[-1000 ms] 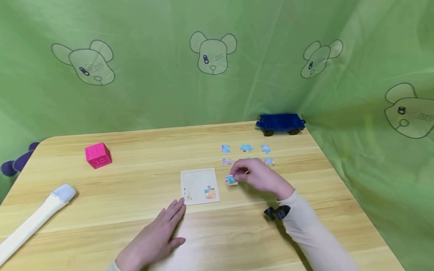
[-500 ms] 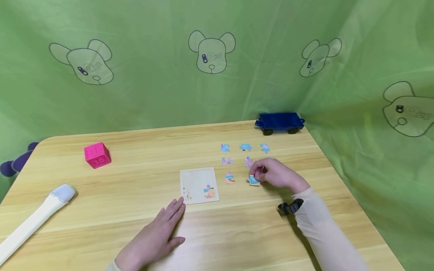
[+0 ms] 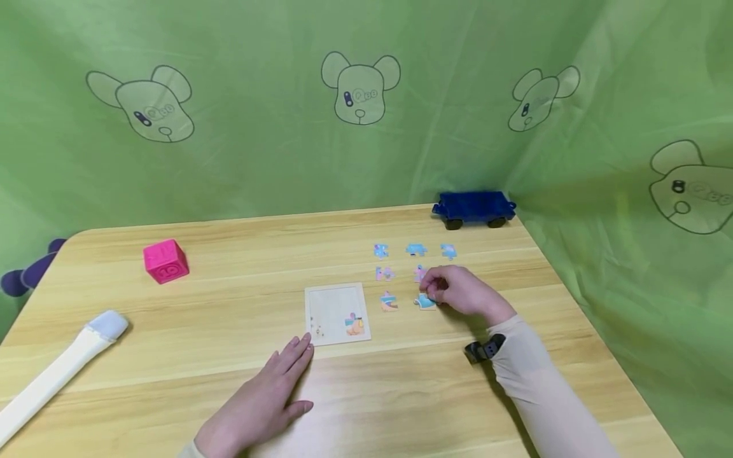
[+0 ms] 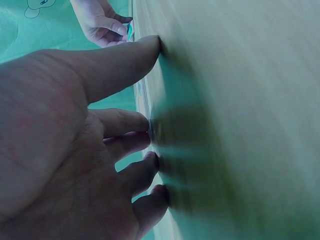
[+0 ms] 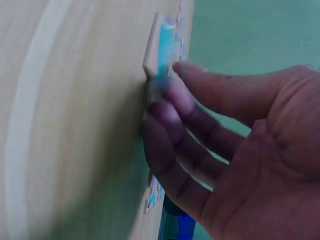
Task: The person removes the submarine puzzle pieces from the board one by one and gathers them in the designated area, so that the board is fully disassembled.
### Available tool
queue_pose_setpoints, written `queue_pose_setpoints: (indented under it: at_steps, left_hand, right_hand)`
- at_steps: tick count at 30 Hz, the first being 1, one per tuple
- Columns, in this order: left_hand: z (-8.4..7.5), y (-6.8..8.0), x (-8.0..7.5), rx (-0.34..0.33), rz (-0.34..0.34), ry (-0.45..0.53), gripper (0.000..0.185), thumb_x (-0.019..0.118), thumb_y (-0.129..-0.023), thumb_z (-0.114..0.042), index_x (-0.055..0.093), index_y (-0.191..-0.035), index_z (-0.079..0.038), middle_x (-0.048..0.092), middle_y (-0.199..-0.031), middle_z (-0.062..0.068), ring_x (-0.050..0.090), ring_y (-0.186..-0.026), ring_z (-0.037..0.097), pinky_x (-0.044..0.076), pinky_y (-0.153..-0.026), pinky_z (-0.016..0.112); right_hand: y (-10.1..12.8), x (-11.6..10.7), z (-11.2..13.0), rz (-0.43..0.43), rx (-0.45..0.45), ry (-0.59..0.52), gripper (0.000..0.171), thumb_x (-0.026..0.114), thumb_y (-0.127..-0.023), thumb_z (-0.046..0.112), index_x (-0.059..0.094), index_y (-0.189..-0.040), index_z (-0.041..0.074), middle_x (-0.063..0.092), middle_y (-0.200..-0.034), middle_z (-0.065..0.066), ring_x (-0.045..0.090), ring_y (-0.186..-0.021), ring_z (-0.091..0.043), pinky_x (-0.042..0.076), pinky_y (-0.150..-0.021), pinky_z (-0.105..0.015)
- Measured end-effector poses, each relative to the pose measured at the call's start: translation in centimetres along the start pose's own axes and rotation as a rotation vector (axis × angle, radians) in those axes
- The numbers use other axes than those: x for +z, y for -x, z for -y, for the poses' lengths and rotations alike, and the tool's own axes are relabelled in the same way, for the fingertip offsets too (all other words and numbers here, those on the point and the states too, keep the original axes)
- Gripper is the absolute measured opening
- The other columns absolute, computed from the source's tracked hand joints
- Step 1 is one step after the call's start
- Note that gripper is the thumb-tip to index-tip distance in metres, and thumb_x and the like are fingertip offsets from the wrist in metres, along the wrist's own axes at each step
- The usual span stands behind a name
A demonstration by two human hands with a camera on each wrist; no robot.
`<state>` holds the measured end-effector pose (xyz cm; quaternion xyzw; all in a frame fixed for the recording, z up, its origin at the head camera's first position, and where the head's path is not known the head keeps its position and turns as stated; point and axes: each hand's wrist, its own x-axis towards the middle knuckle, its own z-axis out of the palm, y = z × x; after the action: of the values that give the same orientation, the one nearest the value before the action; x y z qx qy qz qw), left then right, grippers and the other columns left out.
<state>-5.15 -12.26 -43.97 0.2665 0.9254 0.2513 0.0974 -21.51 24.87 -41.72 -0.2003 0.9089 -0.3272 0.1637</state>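
Note:
My right hand [image 3: 464,292] pinches a blue jigsaw piece [image 3: 425,303] right of the wooden puzzle tray [image 3: 332,305]. In the right wrist view that piece [image 5: 165,45] stands tilted, thumb and fingertips at its near edge. Left of it lies a blue-and-orange piece [image 3: 388,302]; behind it, partly covered by the fingers, a pink one [image 3: 419,272]. My left hand [image 3: 263,391] rests flat on the table, fingertips at the tray's lower left corner. An orange piece [image 3: 354,325] sits in the tray's lower right corner.
More loose pieces, such as a blue one [image 3: 416,249], lie in rows behind. A dark blue toy wagon [image 3: 475,207] stands at the back right. At the left are a pink cube [image 3: 165,261] and a white-handled object [image 3: 63,369]. A green curtain [image 3: 258,146] borders the table.
My right hand has moved right, away from the tray's side, then slightly back left with the blue jigsaw piece. The blue-and-orange piece now shows uncovered. My left hand has stayed put.

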Motion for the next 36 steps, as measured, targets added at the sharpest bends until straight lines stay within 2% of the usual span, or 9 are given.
queue_pose_setpoints:
  at_steps: [6, 13, 18, 21, 22, 24, 29, 32, 36]
  left_hand:
    - [0.0, -0.1, 0.0, 0.007, 0.000, -0.005, 0.076, 0.070, -0.091, -0.030, 0.035, -0.149, 0.006, 0.023, -0.160, 0.014, 0.019, -0.146, 0.031, 0.022, -0.115, 0.052]
    - [0.0, -0.1, 0.0, 0.007, 0.000, 0.001, 0.077, 0.070, -0.091, -0.029, 0.034, -0.149, 0.006, 0.023, -0.160, 0.014, 0.019, -0.146, 0.031, 0.022, -0.115, 0.052]
    - [0.0, 0.0, 0.1, 0.006, 0.003, 0.004, 0.077, 0.070, -0.092, -0.030, 0.034, -0.149, 0.006, 0.022, -0.160, 0.014, 0.018, -0.146, 0.032, 0.022, -0.114, 0.053]
    - [0.0, 0.0, 0.1, 0.001, 0.003, 0.007, 0.076, 0.070, -0.091, -0.030, 0.034, -0.149, 0.006, 0.022, -0.160, 0.014, 0.018, -0.146, 0.032, 0.022, -0.114, 0.053]
    - [0.0, -0.1, 0.1, -0.001, 0.004, 0.007, 0.076, 0.070, -0.091, -0.030, 0.034, -0.149, 0.006, 0.022, -0.160, 0.014, 0.018, -0.146, 0.031, 0.022, -0.114, 0.053]
    - [0.0, -0.1, 0.1, -0.004, 0.003, 0.009, 0.076, 0.070, -0.091, -0.030, 0.034, -0.149, 0.006, 0.022, -0.160, 0.014, 0.018, -0.146, 0.031, 0.022, -0.115, 0.053]
    - [0.1, 0.0, 0.2, -0.008, -0.003, 0.009, 0.077, 0.071, -0.091, -0.031, 0.035, -0.149, 0.005, 0.023, -0.160, 0.013, 0.019, -0.146, 0.031, 0.023, -0.114, 0.052]
    - [0.2, 0.1, 0.2, -0.005, -0.009, 0.004, 0.077, 0.071, -0.091, -0.031, 0.035, -0.149, 0.006, 0.023, -0.160, 0.014, 0.019, -0.145, 0.032, 0.023, -0.114, 0.053]
    - [0.1, 0.0, 0.2, 0.006, -0.013, 0.004, 0.076, 0.071, -0.091, -0.030, 0.035, -0.148, 0.006, 0.023, -0.160, 0.014, 0.019, -0.145, 0.032, 0.023, -0.114, 0.053]
  right_hand:
    - [0.4, 0.3, 0.7, -0.099, 0.039, 0.029, 0.014, 0.061, -0.096, 0.003, 0.065, -0.109, 0.002, 0.063, -0.097, -0.006, 0.057, -0.089, -0.022, 0.049, -0.082, -0.040]
    - [0.6, 1.9, 3.9, -0.102, -0.050, 0.015, 0.025, 0.063, -0.095, 0.005, 0.065, -0.119, 0.000, 0.066, -0.110, -0.010, 0.061, -0.100, -0.026, 0.052, -0.088, -0.045]
    - [0.1, 3.7, 6.1, -0.044, -0.126, 0.076, 0.030, 0.068, -0.093, 0.011, 0.065, -0.122, 0.003, 0.065, -0.117, -0.007, 0.060, -0.109, -0.026, 0.048, -0.096, -0.045]
    - [-0.3, 4.8, 7.2, 0.008, -0.182, 0.136, 0.033, 0.071, -0.091, 0.012, 0.065, -0.122, 0.003, 0.063, -0.111, -0.005, 0.059, -0.100, -0.021, 0.049, -0.091, -0.039]
    - [-0.4, 5.2, 7.5, 0.025, -0.197, 0.155, 0.034, 0.072, -0.090, 0.012, 0.065, -0.122, 0.003, 0.062, -0.109, -0.004, 0.057, -0.096, -0.020, 0.050, -0.085, -0.036]
    - [-0.7, 5.9, 8.0, 0.058, -0.226, 0.207, 0.038, 0.075, -0.088, 0.015, 0.065, -0.122, 0.004, 0.060, -0.108, -0.003, 0.054, -0.092, -0.018, 0.049, -0.081, -0.034]
    - [-1.2, 7.2, 9.3, 0.159, -0.263, 0.311, 0.047, 0.080, -0.083, 0.020, 0.064, -0.125, 0.007, 0.055, -0.116, -0.002, 0.052, -0.104, -0.017, 0.048, -0.091, -0.034]
    - [-1.4, 7.7, 9.7, 0.181, -0.278, 0.348, 0.048, 0.080, -0.083, 0.020, 0.063, -0.126, 0.008, 0.053, -0.116, -0.001, 0.051, -0.108, -0.017, 0.048, -0.093, -0.033]
    - [-1.6, 8.1, 9.7, 0.161, -0.283, 0.374, 0.044, 0.081, -0.082, 0.018, 0.064, -0.122, 0.009, 0.051, -0.110, 0.002, 0.050, -0.099, -0.016, 0.048, -0.089, -0.032]
